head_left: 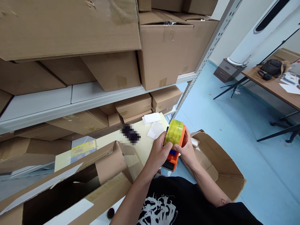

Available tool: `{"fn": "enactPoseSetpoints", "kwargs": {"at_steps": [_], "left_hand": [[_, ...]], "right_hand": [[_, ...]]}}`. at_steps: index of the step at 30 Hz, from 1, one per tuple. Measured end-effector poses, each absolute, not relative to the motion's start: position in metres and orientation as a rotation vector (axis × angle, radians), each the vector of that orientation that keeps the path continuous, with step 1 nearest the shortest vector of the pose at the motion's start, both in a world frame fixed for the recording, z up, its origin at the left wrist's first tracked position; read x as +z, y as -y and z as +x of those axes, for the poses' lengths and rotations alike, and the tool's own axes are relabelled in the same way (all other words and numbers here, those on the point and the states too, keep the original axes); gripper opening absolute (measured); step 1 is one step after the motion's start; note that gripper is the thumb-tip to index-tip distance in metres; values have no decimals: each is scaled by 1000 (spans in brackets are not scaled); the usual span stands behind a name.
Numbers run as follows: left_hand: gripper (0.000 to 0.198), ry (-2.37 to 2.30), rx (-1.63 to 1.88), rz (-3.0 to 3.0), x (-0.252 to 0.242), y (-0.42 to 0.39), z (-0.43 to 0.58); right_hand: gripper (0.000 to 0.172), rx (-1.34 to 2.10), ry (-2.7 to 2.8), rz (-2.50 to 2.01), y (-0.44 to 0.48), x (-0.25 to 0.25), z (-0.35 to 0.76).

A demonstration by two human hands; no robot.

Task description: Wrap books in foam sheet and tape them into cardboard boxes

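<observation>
Both my hands are closed round an orange and blue tape dispenser (174, 157) that carries a thick roll of yellowish tape (174, 129). My left hand (160, 150) grips its left side, with the thumb pressed near the lower part of the roll. On the right side, my right hand (185, 148) holds the orange frame, its thumb close to the other thumb. The toothed cutting edge points down toward my body. Most fingers are hidden behind the dispenser. Below it to the left, an open cardboard box (110, 164) stands with its flaps up.
A metal shelf (131, 94) stacked with cardboard boxes (166, 53) runs across the front. White papers (152, 118) and a blurred dark item (130, 133) lie on a pale yellow table (110, 140). Another open carton (225, 165) stands right of me; a wooden desk (269, 86) is farther right.
</observation>
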State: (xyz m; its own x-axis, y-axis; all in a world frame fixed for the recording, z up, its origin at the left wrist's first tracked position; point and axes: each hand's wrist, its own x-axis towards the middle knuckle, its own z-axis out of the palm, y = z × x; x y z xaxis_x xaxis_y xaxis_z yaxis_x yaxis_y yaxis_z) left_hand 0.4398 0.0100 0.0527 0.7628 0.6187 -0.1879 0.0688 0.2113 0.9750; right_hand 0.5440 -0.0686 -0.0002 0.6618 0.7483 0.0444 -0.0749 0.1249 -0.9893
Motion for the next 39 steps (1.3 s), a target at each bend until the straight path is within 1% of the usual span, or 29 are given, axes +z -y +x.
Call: {"fn": "enactPoseSetpoints", "kwargs": {"at_steps": [4,7,9,12,21,24,28,30,36,39], "left_hand": [[9,-597,408,1296,56,-11,440],[17,-648,409,1302,57,-11,443],[16,-683,396,1315,56,-11,444],[8,-679,389,1303,53,-11,444],[13,-608,396,1236,51,-11,442],[17,-562,375,1219,53,-13,439],[24,-534,405,1323,55,-17,434],[25,-560,415,1416,54,-18,432],[23,-606,457,1444,53,-13,436],[23,-590,469,1426,53,-12,437]], "right_hand": [[102,652,650,-1361,69,4,544],[104,625,658,-1395,69,5,543],[105,616,661,-1405,70,4,543],[104,644,662,-1379,70,3,543],[100,746,588,-1256,68,0,547],[93,800,527,-1221,67,0,549],[74,963,419,-1110,68,6,552],[69,1017,395,-1073,69,10,553],[71,1038,351,-1014,70,13,552],[67,1047,357,-1015,69,13,552]]}}
